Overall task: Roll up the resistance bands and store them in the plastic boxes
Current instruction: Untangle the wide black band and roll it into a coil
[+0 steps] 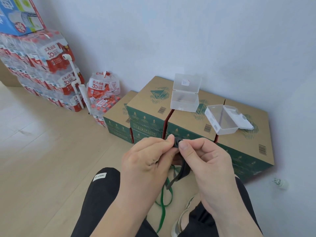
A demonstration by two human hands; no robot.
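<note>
A dark grey resistance band (177,143) is partly rolled into a small coil between my hands, and its loose tail (183,170) hangs down. My left hand (148,159) pinches the coil from the left; my right hand (203,156) pinches it from the right. A green band (164,199) lies on the floor between my legs. Two clear plastic boxes stand open on the cartons: one (184,100) with its lid upright, another (224,122) to the right with its lid folded back. Both look empty.
Green and tan cardboard cartons (239,142) form the surface in front of me, against a white wall. Packs of bottled water (51,69) and a white pipe (80,89) stand at the left. My knees in black trousers (102,194) and a shoe (183,218) are below.
</note>
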